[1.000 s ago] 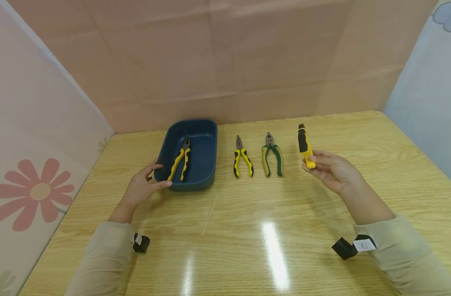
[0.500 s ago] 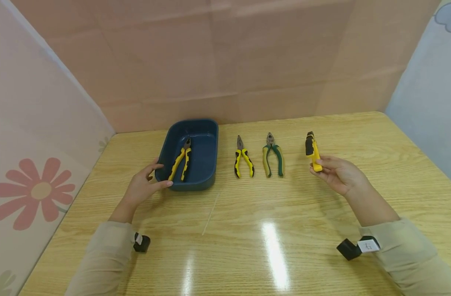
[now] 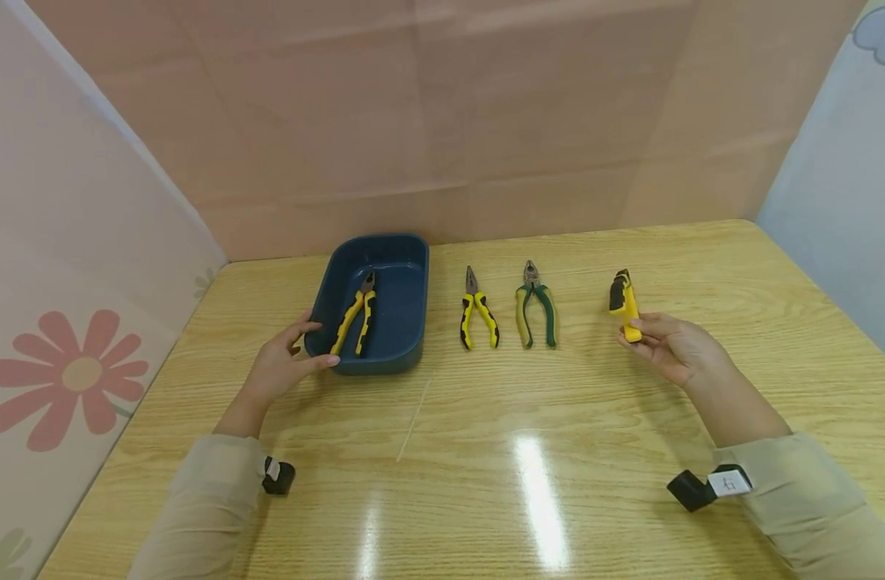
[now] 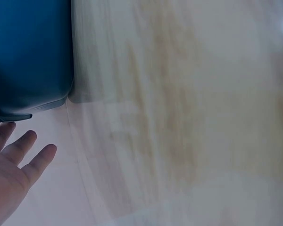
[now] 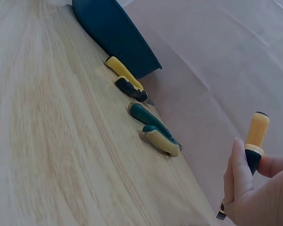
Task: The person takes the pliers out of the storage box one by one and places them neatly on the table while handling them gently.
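Note:
My left hand [image 3: 277, 366] touches the left rim and near corner of a dark blue plastic tray [image 3: 406, 358], its thumb along the near edge. Several fingers look straight and spread in the left wrist view. Inside the tray lies a pair of pliers [image 3: 368, 310] with yellow-and-black handles. Above the table at the right, my right hand [image 3: 678, 346] pinches a yellow-and-black hand tool [image 3: 620, 298] between thumb and fingers. A small dark tip [image 5: 221, 214] shows below the fingers in the right wrist view; its exact kind is unclear.
Yellow-and-black long-nose pliers [image 3: 479, 310] lie right of the tray, handles spread. Beside them are green-handled combination pliers [image 3: 533, 298]. A thin pale strand [image 3: 413, 419] lies on the wooden table [image 3: 471, 483]. A draped pinkish backdrop [image 3: 442, 121] rises behind the table.
My right hand has moved right and slightly toward me with the yellow-and-black tool, which has turned in the fingers' grasp. The left hand and the tray stay put.

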### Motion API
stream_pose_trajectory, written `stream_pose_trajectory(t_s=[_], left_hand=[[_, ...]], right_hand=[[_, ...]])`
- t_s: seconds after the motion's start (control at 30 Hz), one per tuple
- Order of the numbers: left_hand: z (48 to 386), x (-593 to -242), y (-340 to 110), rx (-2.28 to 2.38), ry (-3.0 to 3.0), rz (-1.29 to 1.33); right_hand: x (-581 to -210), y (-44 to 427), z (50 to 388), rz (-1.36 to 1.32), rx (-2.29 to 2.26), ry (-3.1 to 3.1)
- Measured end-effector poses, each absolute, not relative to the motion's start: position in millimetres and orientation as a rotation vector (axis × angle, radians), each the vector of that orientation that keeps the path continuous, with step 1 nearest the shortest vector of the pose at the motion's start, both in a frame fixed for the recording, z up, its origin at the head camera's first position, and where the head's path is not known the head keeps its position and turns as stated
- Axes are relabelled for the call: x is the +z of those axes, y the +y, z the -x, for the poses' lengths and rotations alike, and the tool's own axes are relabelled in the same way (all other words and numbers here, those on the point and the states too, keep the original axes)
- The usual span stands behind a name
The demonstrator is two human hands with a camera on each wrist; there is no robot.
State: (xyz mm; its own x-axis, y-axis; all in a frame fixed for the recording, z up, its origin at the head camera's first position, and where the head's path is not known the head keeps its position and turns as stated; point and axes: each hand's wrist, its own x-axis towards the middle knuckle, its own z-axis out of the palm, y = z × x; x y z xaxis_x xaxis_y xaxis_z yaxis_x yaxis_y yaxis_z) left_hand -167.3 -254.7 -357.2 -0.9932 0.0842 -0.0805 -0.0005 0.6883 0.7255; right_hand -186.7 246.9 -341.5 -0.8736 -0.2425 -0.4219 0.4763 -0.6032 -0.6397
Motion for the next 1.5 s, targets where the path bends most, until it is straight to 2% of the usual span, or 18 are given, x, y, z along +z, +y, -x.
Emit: stream_pose_trajectory(t_s=[0.63, 1.13, 1.5], left_hand=[[167, -357, -254, 1.189, 2.798, -0.069], [170, -357, -254, 1.193, 2.791, -0.059], [168, -358, -254, 1.203, 2.791, -0.068]], right_hand=[[-349, 252, 194, -0.483, -2.39, 1.191], [-351, 248, 205, -0.257, -2.067, 1.675], [-356, 249, 210, -0.216, -1.878, 1.912]])
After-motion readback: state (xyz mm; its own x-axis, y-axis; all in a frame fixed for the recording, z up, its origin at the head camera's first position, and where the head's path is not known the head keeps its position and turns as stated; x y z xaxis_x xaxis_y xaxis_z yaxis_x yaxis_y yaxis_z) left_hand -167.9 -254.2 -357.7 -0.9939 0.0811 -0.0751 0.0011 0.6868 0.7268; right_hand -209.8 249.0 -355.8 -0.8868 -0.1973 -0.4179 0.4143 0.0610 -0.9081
